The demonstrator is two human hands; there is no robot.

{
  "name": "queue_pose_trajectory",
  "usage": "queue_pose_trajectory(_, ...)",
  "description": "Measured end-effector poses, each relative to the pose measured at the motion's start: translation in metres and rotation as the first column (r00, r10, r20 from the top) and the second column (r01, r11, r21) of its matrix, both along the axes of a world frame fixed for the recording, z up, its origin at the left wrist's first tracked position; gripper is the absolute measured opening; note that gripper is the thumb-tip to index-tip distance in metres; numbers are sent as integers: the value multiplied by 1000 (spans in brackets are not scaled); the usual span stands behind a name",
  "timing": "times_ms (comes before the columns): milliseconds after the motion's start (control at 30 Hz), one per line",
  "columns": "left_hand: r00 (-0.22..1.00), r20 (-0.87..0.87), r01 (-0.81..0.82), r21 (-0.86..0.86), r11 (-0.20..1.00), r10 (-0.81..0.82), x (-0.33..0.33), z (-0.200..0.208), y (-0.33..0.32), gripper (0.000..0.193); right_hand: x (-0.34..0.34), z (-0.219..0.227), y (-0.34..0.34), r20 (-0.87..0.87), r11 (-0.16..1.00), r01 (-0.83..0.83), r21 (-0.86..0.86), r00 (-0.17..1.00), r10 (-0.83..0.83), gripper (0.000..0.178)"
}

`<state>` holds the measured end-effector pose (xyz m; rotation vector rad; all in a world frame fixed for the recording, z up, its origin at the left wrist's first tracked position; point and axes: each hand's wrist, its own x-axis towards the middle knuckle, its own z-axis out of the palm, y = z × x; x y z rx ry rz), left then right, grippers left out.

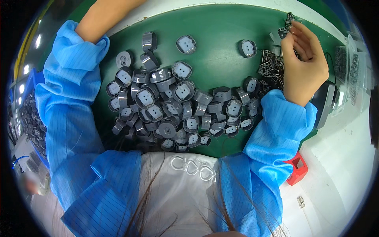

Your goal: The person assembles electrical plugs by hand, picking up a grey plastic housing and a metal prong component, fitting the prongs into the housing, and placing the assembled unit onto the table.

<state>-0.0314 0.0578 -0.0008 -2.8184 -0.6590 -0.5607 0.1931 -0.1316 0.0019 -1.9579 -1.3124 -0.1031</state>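
Observation:
My right hand (306,65) is at the far right of the green mat (221,31). Its thumb and index finger pinch a small black component with metal pins (283,32). Beside and partly under this hand lies a heap of similar black pinned parts (270,67). My left forearm (104,17) reaches past the upper edge, so the left hand itself is out of sight. Between my arms spreads a big pile of dark grey rounded housings (167,128), many with pale inner faces. A few housings (186,44) stand apart farther back, one (247,48) near the black parts.
At the right are a clear plastic tray (353,75) holding dark parts and a black box-shaped device (325,104). A red holder (297,169) rests by my right elbow. Left of my sleeve stands a blue bin (35,102) full of dark pieces.

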Motion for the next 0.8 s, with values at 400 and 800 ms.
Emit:
queue_pose_trajectory(400,926,150,349,-687,637,-346,62,-6,-82,26,-11,17,-7,-621,952,-115,283,735,273,23)
queue_pose_trajectory(800,866,354,500,-634,590,-354,49,-3,-58,35,-17,23,-11,-662,966,-213,149,704,257,20)
